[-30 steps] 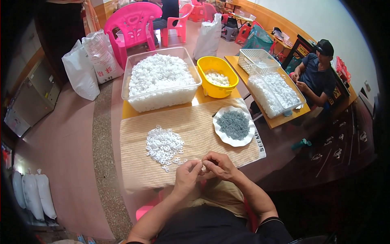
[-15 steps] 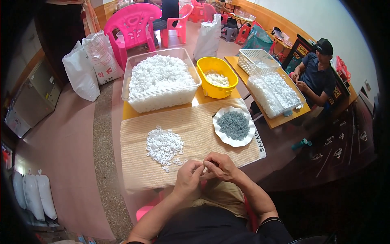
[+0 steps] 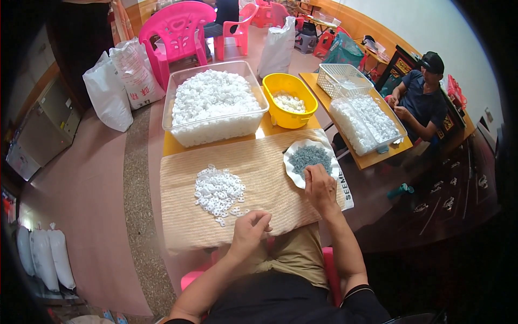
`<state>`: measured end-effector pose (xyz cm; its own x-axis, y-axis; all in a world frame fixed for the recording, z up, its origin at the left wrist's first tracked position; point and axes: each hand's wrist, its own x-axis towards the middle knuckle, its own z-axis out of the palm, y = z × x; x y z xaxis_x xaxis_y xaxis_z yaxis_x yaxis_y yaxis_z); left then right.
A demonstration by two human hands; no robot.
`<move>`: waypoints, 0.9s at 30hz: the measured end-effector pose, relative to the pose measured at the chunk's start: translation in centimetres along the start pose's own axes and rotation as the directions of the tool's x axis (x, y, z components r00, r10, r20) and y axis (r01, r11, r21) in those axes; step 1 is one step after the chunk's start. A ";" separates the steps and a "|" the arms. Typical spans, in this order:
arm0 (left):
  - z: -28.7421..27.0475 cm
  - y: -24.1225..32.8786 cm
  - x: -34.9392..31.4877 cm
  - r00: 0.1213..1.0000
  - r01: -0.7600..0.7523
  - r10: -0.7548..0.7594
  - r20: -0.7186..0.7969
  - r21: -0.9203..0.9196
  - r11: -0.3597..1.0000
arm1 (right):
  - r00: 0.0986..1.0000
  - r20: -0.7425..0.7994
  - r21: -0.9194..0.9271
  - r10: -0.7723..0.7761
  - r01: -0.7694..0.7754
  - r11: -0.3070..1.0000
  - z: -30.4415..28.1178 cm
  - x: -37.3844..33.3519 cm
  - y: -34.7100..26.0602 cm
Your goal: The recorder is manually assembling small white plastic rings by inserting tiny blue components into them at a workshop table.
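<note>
My right hand (image 3: 321, 189) reaches over a white scalloped plate (image 3: 291, 171), its fingers drawn together at the near side of a heap of small dark-grey pieces (image 3: 310, 155). Whatever sits between those fingertips is hidden. Near the cloth's front edge, my left hand (image 3: 251, 231) is curled closed, thumb against the fingers. Any piece in it is too small or covered to make out. Just beyond it lies a loose pile of small white plastic parts with holes (image 3: 218, 189), a few strays on its near side.
A striped beige cloth (image 3: 259, 162) covers the table's near part. Behind it stand a clear tub of white parts (image 3: 216, 135) and a yellow basin (image 3: 288, 116). At right, a co-worker (image 3: 423, 97) sits by a smaller table (image 3: 372, 159) with plastic bins.
My hands have parted. The right one has moved forward and right to the plate of grey pieces, while the left stays near the cloth's front edge.
</note>
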<state>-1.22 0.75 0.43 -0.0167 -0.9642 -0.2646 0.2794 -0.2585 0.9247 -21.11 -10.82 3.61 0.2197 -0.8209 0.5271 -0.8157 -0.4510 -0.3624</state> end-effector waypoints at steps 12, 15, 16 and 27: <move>-0.9 -0.7 0.3 0.994 0.107 -0.100 0.042 -0.234 0.966 | 0.909 0.333 0.699 -0.251 -0.060 0.712 1.4 -2.9 -3.3; -0.7 0.2 0.1 0.989 0.136 -0.111 0.094 -0.343 0.929 | 0.867 0.404 0.765 -0.293 -0.145 0.628 1.8 -3.9 -4.4; -0.7 0.2 0.1 0.990 0.136 -0.110 0.093 -0.344 0.929 | 0.866 0.404 0.765 -0.294 -0.144 0.628 2.1 -4.0 -4.2; -1.0 0.0 0.3 0.982 0.167 -0.110 0.154 -0.426 0.889 | 0.903 0.285 0.805 -0.321 -0.043 0.592 2.9 -4.2 -3.7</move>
<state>-0.27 0.54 0.13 -0.1955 -0.9272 -0.3195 0.6550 -0.3659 0.6611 -17.43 -6.73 0.48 0.6129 -0.6962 0.3736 -0.0611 -0.5132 -0.8561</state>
